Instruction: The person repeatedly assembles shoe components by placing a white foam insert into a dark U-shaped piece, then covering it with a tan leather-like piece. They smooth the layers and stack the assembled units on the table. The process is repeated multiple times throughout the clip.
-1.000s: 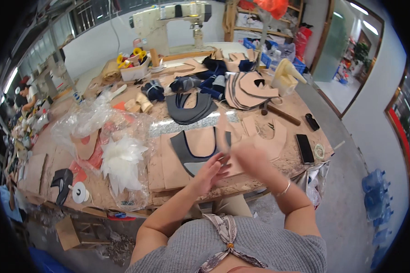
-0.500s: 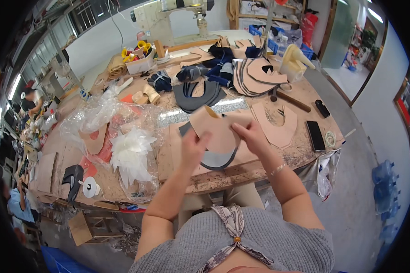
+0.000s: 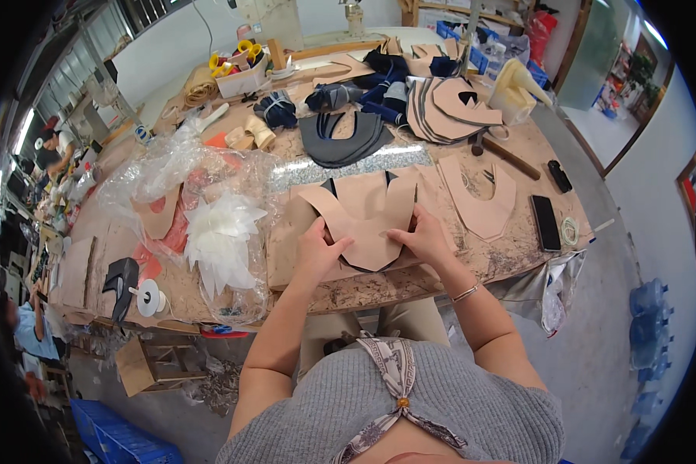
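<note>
We have a beige U-shaped piece (image 3: 370, 241) between our hands, near the front edge of the tabletop (image 3: 495, 267), its open end facing away from us and a dark grey piece (image 3: 356, 267) showing past its edges underneath. Our left hand (image 3: 317, 251) pinches its left side, the thumb on top; our right hand (image 3: 427, 240) holds its right side the same way, so both sets of fingers are closed on it. A larger beige sheet (image 3: 282, 263) lies below these layers.

Just beyond the U-shaped piece we see a speckled stone slab (image 3: 294, 176), and past that a stack of dark grey cut pieces (image 3: 344, 151). To its right lie more beige cut pieces (image 3: 479, 205), then a black phone (image 3: 546, 223); a hammer (image 3: 510, 157) rests farther off on that side. To its left, clear plastic sheeting (image 3: 151, 174) spreads over the scuffed, scrap-littered wood, with pointed white pieces (image 3: 223, 240) and a white spool (image 3: 150, 298).

Well beyond it stands a sewing machine (image 3: 274, 23). Out in the room, we see blue water bottles (image 3: 649, 325) far to its right, and a wooden stool (image 3: 155, 367) and a blue crate (image 3: 116, 433) below and left of it.
</note>
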{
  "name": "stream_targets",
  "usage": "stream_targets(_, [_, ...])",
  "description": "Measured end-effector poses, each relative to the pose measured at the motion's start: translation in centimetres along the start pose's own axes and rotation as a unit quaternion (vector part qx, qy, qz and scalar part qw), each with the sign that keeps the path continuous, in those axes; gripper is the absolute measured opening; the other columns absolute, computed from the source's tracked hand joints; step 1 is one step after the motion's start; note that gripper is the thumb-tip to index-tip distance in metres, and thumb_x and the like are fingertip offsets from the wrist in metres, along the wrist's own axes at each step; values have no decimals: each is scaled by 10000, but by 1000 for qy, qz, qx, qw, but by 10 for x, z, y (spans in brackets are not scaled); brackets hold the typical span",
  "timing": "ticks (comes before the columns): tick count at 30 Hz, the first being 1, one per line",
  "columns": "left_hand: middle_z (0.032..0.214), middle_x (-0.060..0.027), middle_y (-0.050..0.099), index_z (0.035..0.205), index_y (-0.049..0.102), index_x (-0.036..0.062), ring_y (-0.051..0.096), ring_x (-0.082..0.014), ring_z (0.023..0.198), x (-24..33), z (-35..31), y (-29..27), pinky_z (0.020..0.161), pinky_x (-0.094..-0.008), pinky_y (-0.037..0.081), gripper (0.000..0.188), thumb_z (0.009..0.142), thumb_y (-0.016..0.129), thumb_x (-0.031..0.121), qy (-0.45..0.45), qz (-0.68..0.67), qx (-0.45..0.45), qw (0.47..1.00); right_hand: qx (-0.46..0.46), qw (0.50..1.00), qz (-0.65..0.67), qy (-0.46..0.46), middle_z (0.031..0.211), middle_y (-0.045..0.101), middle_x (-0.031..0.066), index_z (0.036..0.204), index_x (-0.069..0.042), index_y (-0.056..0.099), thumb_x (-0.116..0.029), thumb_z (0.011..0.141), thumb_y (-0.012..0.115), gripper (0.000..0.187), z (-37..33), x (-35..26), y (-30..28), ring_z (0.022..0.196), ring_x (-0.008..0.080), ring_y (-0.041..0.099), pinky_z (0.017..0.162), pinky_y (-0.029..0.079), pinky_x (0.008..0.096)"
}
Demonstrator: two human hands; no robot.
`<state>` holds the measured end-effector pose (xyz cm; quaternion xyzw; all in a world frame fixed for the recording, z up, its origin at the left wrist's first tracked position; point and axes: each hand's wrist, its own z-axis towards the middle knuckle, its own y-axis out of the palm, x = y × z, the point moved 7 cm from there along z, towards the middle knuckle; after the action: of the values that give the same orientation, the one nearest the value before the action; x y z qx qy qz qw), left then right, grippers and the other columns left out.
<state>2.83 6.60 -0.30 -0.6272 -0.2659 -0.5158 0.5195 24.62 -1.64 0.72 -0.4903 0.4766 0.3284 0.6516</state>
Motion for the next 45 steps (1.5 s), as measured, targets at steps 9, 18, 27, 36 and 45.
stream_targets(9, [645,-42,627,1033,603,55,602,-155,569,20,-2,-6,566,-302,477,432,684,806,210,-16,89,-5,996,33,999,5,-35,943,672,64,1105,13,568,-9,756,757,397,-8,-6,3,823,107,630,717,522,255])
stream_targets(18, [687,-63,642,1060,596,56,640,-198,624,30,-6,-2,595,-324,500,449,687,793,208,-2,166,-7,986,61,990,-113,-66,793,633,165,1062,4,564,-136,700,806,457,-13,-5,5,717,306,622,643,494,375])
stream_targets(27, [920,-85,672,1346,451,-22,644,-136,827,-17,87,-31,717,-272,522,659,756,738,44,-9,-184,-25,982,58,979,-151,-124,849,614,200,1082,9,545,-129,677,806,501,-11,-18,6,776,351,608,684,494,410])
stream_targets(36, [750,-23,631,1350,467,-7,575,-90,607,-23,103,-41,532,-242,495,675,749,758,88,-55,-3,-23,998,42,982,-143,-114,855,619,203,1077,6,546,-130,690,804,485,-11,-20,5,782,372,615,702,503,420])
stream_targets(45, [874,-125,671,1312,501,-13,656,-254,800,-3,101,-40,762,-349,528,742,631,763,120,-18,162,-6,987,36,982,-163,-90,882,618,212,1063,7,541,-160,701,799,474,-10,-13,5,825,382,606,731,499,431])
